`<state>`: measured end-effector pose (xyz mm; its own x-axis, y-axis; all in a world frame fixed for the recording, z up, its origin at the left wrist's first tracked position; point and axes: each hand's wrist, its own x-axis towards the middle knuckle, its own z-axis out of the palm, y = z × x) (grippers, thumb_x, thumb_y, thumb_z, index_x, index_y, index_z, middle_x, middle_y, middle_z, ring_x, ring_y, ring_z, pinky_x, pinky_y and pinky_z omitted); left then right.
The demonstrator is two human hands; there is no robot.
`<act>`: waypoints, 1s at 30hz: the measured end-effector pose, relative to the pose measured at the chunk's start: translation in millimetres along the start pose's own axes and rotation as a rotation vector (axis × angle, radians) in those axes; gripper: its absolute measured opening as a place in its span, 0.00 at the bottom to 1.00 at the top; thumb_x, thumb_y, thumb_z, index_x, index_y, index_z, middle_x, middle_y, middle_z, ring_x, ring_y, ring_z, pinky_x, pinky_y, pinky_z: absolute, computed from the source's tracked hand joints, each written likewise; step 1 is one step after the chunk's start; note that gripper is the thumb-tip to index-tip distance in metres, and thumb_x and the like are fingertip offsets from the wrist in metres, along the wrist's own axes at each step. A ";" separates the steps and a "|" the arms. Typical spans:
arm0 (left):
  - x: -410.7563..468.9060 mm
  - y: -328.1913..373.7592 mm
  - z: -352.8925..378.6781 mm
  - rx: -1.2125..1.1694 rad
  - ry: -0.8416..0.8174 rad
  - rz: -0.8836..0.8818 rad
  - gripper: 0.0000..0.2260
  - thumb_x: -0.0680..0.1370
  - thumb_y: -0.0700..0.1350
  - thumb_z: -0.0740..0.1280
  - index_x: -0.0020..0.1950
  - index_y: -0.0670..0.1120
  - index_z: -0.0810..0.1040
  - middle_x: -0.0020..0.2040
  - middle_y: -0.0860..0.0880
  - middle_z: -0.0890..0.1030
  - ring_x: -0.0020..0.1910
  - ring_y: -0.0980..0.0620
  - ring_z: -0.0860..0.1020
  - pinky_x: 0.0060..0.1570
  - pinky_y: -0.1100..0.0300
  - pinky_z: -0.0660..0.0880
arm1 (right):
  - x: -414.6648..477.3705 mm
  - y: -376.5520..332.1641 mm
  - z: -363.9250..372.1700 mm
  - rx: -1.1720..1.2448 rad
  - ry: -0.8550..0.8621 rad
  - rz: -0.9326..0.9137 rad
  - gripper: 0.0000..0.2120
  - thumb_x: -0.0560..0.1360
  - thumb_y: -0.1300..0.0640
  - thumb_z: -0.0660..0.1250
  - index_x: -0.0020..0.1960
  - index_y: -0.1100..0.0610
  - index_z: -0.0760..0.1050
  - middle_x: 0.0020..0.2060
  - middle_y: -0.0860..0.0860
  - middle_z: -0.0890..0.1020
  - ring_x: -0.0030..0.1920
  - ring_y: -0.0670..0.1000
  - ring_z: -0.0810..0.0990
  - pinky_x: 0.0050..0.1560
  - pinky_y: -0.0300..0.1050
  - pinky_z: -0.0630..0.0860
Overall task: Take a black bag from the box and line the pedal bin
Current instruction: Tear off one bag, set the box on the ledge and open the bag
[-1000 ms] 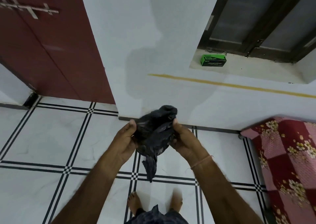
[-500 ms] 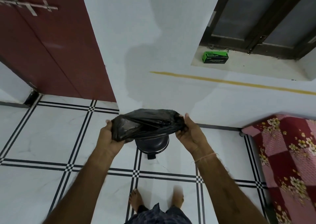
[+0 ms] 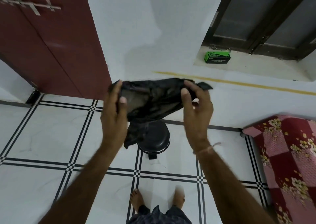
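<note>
A thin black plastic bag [image 3: 153,100] and round black pedal bin [image 3: 157,138] show mid-frame. The green cardboard box [image 3: 217,57] sits upper right; white floor tiles [image 3: 42,135] carry black lines, lower left.

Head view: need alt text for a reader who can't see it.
A person's left hand and right hand hold a black bag stretched between them above a closed black pedal bin on a white tiled floor. A green box sits on a window ledge behind.

Dark red door [image 3: 51,41] upper left, white tiled floor [image 3: 51,135] with black lines, floral red bedspread [image 3: 287,155] lower right, dark window frame [image 3: 266,18] upper right.
</note>
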<state>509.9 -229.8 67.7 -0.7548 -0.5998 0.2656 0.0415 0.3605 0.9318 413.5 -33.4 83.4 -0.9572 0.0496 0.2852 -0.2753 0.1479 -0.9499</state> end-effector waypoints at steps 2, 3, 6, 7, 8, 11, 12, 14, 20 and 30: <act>-11.2 -21.6 6.2 0.195 -0.139 0.045 0.19 0.86 0.49 0.59 0.77 0.50 0.72 0.75 0.52 0.74 0.73 0.57 0.71 0.70 0.66 0.68 | -20.2 22.2 7.6 -0.302 -0.141 -0.013 0.06 0.75 0.55 0.75 0.52 0.50 0.85 0.51 0.50 0.84 0.52 0.49 0.83 0.49 0.35 0.77; -19.4 -40.1 6.4 0.187 -0.213 -0.073 0.21 0.84 0.52 0.60 0.76 0.50 0.73 0.73 0.51 0.75 0.72 0.54 0.72 0.72 0.59 0.70 | -32.2 45.6 6.5 -0.377 -0.195 0.131 0.05 0.73 0.56 0.76 0.50 0.51 0.86 0.48 0.49 0.85 0.51 0.50 0.85 0.50 0.34 0.77; -38.6 -87.5 -9.6 0.103 -0.240 -0.321 0.22 0.81 0.56 0.62 0.74 0.52 0.75 0.72 0.51 0.77 0.72 0.49 0.75 0.71 0.42 0.72 | -54.3 91.3 -10.1 -0.244 -0.132 0.460 0.07 0.72 0.64 0.76 0.48 0.55 0.87 0.45 0.46 0.86 0.49 0.50 0.86 0.56 0.48 0.83; -44.3 -93.1 -14.3 0.094 -0.263 -0.360 0.22 0.81 0.54 0.63 0.75 0.52 0.75 0.72 0.51 0.77 0.72 0.49 0.74 0.72 0.42 0.72 | -59.1 95.7 -17.6 -0.185 -0.096 0.522 0.10 0.73 0.66 0.75 0.51 0.56 0.86 0.46 0.45 0.85 0.48 0.51 0.86 0.54 0.48 0.84; -47.4 -93.9 -16.1 0.104 -0.291 -0.375 0.20 0.83 0.50 0.63 0.75 0.51 0.74 0.73 0.50 0.77 0.72 0.50 0.74 0.72 0.43 0.71 | -62.8 96.5 -22.9 -0.151 -0.089 0.542 0.13 0.73 0.69 0.73 0.54 0.57 0.85 0.48 0.44 0.84 0.47 0.52 0.85 0.50 0.44 0.85; -55.3 -90.5 -12.1 0.028 -0.351 -0.390 0.21 0.84 0.40 0.62 0.77 0.51 0.72 0.75 0.52 0.75 0.74 0.52 0.71 0.75 0.46 0.68 | -69.0 87.7 -25.3 -0.093 -0.150 0.552 0.22 0.75 0.74 0.68 0.65 0.57 0.80 0.56 0.44 0.80 0.47 0.49 0.83 0.46 0.37 0.82; -55.1 -87.8 -11.4 0.000 -0.352 -0.396 0.21 0.84 0.39 0.62 0.77 0.52 0.71 0.75 0.52 0.74 0.75 0.54 0.71 0.76 0.47 0.68 | -69.0 86.3 -23.0 -0.068 -0.168 0.536 0.25 0.75 0.74 0.66 0.67 0.56 0.79 0.58 0.44 0.80 0.49 0.49 0.82 0.47 0.37 0.82; -52.8 -83.9 -13.3 -0.045 -0.360 -0.414 0.22 0.84 0.38 0.63 0.78 0.53 0.71 0.76 0.53 0.72 0.75 0.55 0.69 0.76 0.50 0.67 | -66.9 85.1 -17.9 -0.049 -0.204 0.522 0.25 0.76 0.73 0.65 0.69 0.54 0.78 0.61 0.46 0.81 0.53 0.48 0.82 0.50 0.40 0.82; -53.5 -98.2 -30.0 -0.029 -0.303 -0.368 0.27 0.82 0.36 0.64 0.79 0.56 0.68 0.78 0.55 0.70 0.77 0.55 0.68 0.77 0.50 0.66 | -46.5 79.1 4.6 0.115 -0.048 0.616 0.07 0.75 0.66 0.73 0.53 0.62 0.84 0.46 0.56 0.86 0.49 0.55 0.84 0.46 0.45 0.83; -33.0 -104.5 -19.9 -0.197 -0.177 -0.524 0.30 0.81 0.37 0.69 0.80 0.55 0.65 0.74 0.53 0.73 0.72 0.52 0.73 0.68 0.52 0.74 | -22.4 78.6 5.4 0.003 -0.148 0.546 0.33 0.75 0.71 0.71 0.78 0.59 0.66 0.70 0.47 0.72 0.60 0.50 0.78 0.71 0.49 0.73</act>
<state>543.5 -261.9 -33.5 -0.8044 -0.5280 -0.2723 -0.2586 -0.1014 0.9606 412.8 -28.2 1.7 -0.9630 -0.0207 -0.2688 0.2636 0.1366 -0.9549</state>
